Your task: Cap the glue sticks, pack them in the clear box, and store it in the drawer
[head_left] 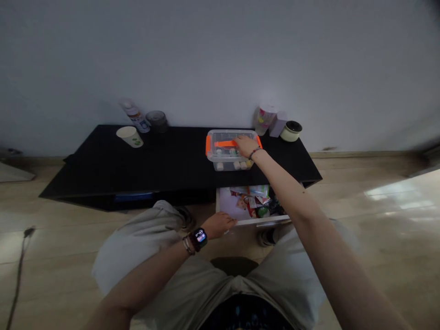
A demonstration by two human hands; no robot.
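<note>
A clear plastic box (223,158) with an orange handle and orange side clips stands on the low black table (165,160). My right hand (245,145) rests on its lid, fingers closed round the orange handle. My left hand (218,224), with a watch on the wrist, grips the front edge of the open white drawer (252,221) below the table. Several small packets and colourful items lie in the drawer.
A paper cup (129,136), a spray bottle (134,115) and a dark roll (156,120) stand at the table's back left. A clear cup (264,119), a small box (277,123) and a round tin (291,130) are at the back right. Wooden floor surrounds the table.
</note>
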